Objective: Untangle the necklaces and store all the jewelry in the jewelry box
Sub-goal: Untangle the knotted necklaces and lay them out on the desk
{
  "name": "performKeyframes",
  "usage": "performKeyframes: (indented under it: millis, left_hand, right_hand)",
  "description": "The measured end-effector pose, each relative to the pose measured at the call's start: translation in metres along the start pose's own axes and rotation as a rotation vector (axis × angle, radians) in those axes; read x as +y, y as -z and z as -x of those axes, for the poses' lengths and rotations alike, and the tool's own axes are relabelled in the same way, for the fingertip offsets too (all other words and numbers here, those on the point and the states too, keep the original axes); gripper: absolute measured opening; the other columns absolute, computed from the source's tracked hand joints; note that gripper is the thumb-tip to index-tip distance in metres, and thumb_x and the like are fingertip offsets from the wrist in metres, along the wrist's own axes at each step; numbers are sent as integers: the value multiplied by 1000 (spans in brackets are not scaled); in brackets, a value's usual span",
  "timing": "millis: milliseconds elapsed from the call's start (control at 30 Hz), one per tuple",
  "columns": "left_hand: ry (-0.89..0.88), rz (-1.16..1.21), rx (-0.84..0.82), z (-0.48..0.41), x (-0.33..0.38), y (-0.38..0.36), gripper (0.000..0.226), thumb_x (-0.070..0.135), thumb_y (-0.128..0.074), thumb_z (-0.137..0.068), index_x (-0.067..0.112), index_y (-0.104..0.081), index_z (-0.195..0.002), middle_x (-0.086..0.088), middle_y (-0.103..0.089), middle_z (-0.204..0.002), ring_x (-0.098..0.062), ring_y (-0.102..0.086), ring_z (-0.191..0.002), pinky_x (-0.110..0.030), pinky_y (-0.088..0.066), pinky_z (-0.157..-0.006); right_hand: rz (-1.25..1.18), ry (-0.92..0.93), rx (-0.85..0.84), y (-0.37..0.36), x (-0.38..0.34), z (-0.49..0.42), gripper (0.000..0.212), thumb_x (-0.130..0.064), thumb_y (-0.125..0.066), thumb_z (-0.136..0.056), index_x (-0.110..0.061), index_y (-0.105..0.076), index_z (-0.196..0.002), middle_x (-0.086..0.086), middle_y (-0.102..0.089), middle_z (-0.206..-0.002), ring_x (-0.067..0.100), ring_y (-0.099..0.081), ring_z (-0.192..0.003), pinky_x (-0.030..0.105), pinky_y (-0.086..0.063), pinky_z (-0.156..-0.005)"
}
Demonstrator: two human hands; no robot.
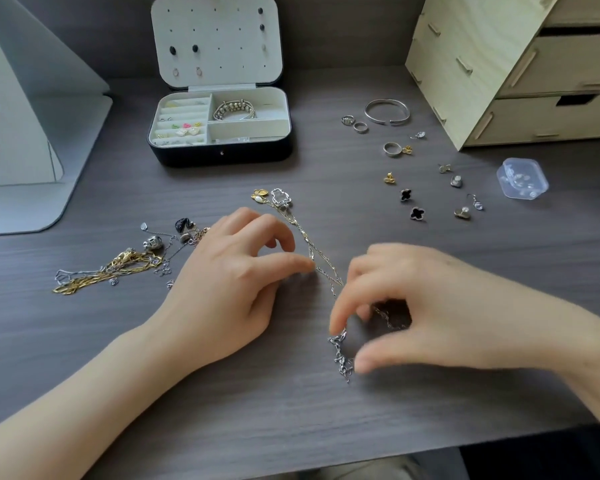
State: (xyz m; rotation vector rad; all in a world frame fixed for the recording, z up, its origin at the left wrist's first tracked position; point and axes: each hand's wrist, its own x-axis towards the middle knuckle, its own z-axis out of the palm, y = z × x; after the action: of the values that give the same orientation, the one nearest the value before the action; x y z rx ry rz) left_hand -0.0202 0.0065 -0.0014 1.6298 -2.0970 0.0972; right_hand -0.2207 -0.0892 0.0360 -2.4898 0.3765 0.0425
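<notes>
As the two chains [321,263] lay stretched on the tabletop [291,427] from their pendants [273,197] toward the person, the left hand [236,282] had its thumb tip set on them midway, fingers curled above, apparently to anchor the run, though a true pinch could not be confirmed. The right hand [430,306] curled forefinger and thumb onto the bunched silver end [342,355], presumably to work that snarl free. The jewelry box [219,133] stood open behind, partly stocked, while a tangled heap [118,268] at left and loose rings and earrings [392,148] at right lay outside it.
</notes>
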Motion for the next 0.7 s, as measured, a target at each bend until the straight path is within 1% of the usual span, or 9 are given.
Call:
performKeyframes:
  millis: [133,233,300,367,433,500,567,633,700]
  left_hand:
    - [-11,47,-16,-2,2,-3,45,-8,-47,-69,20,-74,-92,-4,-60,-91,-21,-46,-82,-27,-35,-67]
    - [-5,74,-5,-1,1,-2,47,-7,-40,-69,18,-74,-89,-3,-60,-89,-19,-45,-82,-24,-31,-69]
    - [0,97,8,0,0,-1,47,-4,-37,-69,18,-74,-86,-3,-60,-88,-18,-45,-81,-24,-32,-69]
    - [-4,114,12,0,0,-1,47,-3,-35,-69,19,-74,-84,-3,-60,-88,-17,-44,-80,-23,-31,-68]
    - [-22,125,5,1,2,-1,49,0,-32,-68,19,-75,-83,-3,-60,-89,-17,-44,-82,-22,-30,-69]
    - [-47,126,-11,2,5,-2,52,-1,-30,-67,19,-75,-85,-4,-61,-93,-18,-46,-85,-25,-35,-72]
    - [-68,109,-33,3,9,-3,54,-7,-36,-66,21,-74,-92,-4,-62,-99,-20,-48,-90,-30,-39,-74]
    - [-81,74,-59,5,13,-6,55,-10,-46,-67,23,-72,-103,-6,-61,-102,-24,-49,-93,-33,-40,-77]
    - [-97,21,-94,5,18,-9,53,-2,-47,-75,26,-66,-114,-7,-58,-102,-27,-49,-91,-35,-39,-76]
  right_hand:
    - [133,78,12,-13,-1,2,10,-45,-65,-73,-36,-64,-76,-16,-46,-69,5,-39,-73,18,-33,-65]
    - [148,109,38,-17,-6,3,14,-44,-55,-80,-33,-58,-72,-19,-43,-70,2,-36,-72,16,-33,-63]
    - [-16,81,69,-12,-10,6,11,-39,-55,-83,-34,-53,-74,-19,-49,-72,0,-41,-73,12,-34,-69]
    - [-246,10,149,-3,-10,7,11,-30,-59,-83,-33,-53,-74,-18,-54,-72,1,-47,-68,12,-36,-66]
    - [-406,-73,226,6,-6,6,7,-29,-59,-80,-29,-58,-73,-17,-57,-70,4,-49,-66,22,-41,-64]
    - [-485,-130,298,12,-1,5,7,-30,-61,-79,-25,-61,-75,-12,-61,-73,11,-55,-72,30,-46,-71]
    - [-552,-155,334,15,2,6,10,-28,-66,-82,-21,-61,-76,-8,-64,-75,5,-58,-74,21,-47,-68]
    - [-608,-167,342,17,2,7,9,-21,-62,-85,-18,-59,-77,-6,-66,-73,-1,-55,-66,12,-41,-62]
    - [-629,-185,339,19,3,7,11,-22,-62,-86,-18,-58,-77,-4,-67,-74,5,-47,-61,23,-37,-61]
